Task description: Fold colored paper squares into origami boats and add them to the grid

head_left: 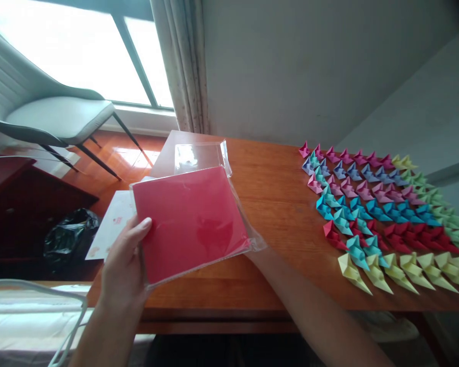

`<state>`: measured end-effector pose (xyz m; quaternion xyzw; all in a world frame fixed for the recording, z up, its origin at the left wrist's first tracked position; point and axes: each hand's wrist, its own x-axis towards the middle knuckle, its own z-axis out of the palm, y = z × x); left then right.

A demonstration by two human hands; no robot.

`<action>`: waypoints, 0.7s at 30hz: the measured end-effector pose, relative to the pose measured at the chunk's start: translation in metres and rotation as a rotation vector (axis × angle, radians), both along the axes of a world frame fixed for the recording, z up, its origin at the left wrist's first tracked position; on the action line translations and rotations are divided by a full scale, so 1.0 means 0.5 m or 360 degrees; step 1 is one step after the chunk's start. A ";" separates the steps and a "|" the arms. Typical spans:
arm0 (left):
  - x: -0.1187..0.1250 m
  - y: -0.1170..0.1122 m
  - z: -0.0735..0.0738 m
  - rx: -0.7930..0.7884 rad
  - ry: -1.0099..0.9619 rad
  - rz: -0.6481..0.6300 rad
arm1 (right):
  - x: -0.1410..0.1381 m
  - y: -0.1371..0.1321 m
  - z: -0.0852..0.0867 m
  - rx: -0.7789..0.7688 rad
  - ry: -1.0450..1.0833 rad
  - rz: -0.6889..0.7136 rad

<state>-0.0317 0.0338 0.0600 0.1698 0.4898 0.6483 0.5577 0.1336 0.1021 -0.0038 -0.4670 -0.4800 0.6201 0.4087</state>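
Observation:
My left hand [124,262] grips the near left edge of a clear plastic sleeve holding red paper sheets [189,219], thumb on top, above the wooden table [275,204]. My right forearm runs under the sleeve's right corner; that hand is hidden beneath the pack. The sleeve's open transparent flap [199,157] points away from me. Rows of folded paper pieces [382,209] in pink, blue, red, yellow and green lie on the table's right side.
A white printed sheet [112,224] lies under the pack at the table's left edge. A grey chair [57,117] stands by the window, a black bag [67,234] on the floor beside a dark cabinet. A wall borders the table's far side.

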 end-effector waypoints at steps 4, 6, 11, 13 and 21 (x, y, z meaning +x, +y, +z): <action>0.006 0.006 -0.015 -0.0038 -0.0015 -0.0070 | 0.045 -0.005 0.018 -0.0082 0.0256 0.0058; 0.010 0.008 -0.021 -0.0070 -0.0028 -0.0108 | 0.072 -0.012 0.025 -0.0079 0.0353 0.0015; 0.024 0.014 -0.030 -0.0119 -0.0023 -0.0183 | 0.113 -0.033 0.027 -0.0089 0.0458 -0.0052; 0.031 0.014 -0.031 -0.0134 -0.0012 -0.0227 | 0.123 -0.039 0.025 -0.0092 0.0419 -0.0085; 0.048 0.011 -0.042 -0.0218 0.0068 -0.0306 | 0.164 -0.040 0.033 -0.0132 0.0138 -0.0100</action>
